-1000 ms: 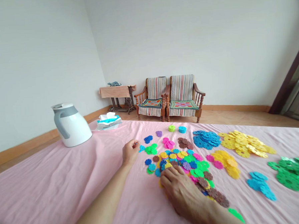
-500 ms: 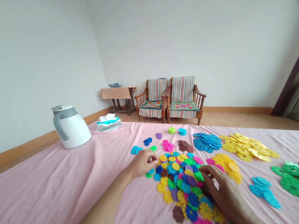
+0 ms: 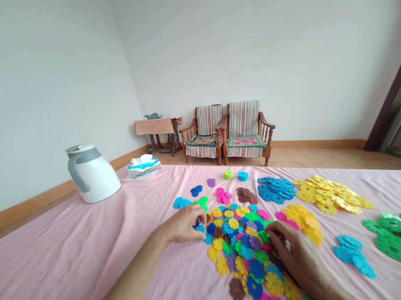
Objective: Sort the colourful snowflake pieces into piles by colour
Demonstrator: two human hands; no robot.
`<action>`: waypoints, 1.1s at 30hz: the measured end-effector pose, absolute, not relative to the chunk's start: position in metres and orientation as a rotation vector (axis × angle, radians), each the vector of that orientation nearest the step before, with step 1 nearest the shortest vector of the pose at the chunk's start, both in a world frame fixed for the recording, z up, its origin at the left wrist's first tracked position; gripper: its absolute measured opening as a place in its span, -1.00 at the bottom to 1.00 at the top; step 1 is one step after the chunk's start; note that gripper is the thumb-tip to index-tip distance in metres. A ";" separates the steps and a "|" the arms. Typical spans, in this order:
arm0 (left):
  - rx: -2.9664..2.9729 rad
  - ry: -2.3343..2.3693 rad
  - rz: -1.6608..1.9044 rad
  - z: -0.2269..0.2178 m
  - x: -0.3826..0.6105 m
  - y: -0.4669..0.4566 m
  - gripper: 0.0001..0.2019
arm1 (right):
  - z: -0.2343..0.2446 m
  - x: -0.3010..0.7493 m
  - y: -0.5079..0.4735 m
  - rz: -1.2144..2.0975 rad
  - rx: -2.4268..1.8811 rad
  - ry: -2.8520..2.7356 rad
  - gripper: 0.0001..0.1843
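Observation:
A mixed heap of flower-shaped plastic discs point(image 3: 237, 237) in many colours lies on the pink cloth before me. At its left edge is my left hand point(image 3: 186, 222), palm down. Its thumb and curved fingers are apart, over a light blue disc point(image 3: 200, 229) and a dark blue one partly hidden. My right hand point(image 3: 294, 246) rests at the heap's right side, fingers curled together beside a green disc point(image 3: 263, 235); what they hold, if anything, is hidden. Just beyond my left hand lie a few bright green discs point(image 3: 202, 202) and light blue discs point(image 3: 181, 202).
Sorted piles of blue discs point(image 3: 276, 190), yellow discs point(image 3: 330, 194) and green discs point(image 3: 395, 242) spread to the right. Smaller brown point(image 3: 247, 195) and pink point(image 3: 223, 195) groups lie behind the heap. A white jug point(image 3: 94, 175) and a tissue box point(image 3: 144, 166) stand at left.
My left hand has drawn back slightly left and down from beside the green discs, and its thumb and fingers have parted. More green discs show behind it. My right hand has barely moved.

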State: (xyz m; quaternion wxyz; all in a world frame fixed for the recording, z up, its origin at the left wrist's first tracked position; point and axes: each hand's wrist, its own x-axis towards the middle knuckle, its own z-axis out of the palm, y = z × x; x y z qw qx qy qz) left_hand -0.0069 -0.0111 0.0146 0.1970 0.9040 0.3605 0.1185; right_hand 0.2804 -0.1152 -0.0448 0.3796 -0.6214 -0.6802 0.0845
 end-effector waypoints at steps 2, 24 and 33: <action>2.488 1.010 0.316 0.013 -0.008 -0.011 -0.84 | -0.045 0.281 -0.115 0.224 -1.582 -1.738 -0.72; 2.333 0.928 0.460 0.017 -0.020 -0.006 -0.79 | -0.051 0.283 -0.112 0.263 -1.585 -1.804 -0.70; 2.236 1.075 0.611 0.012 -0.018 -0.001 -0.94 | -0.051 0.282 -0.113 0.243 -1.567 -1.784 -0.72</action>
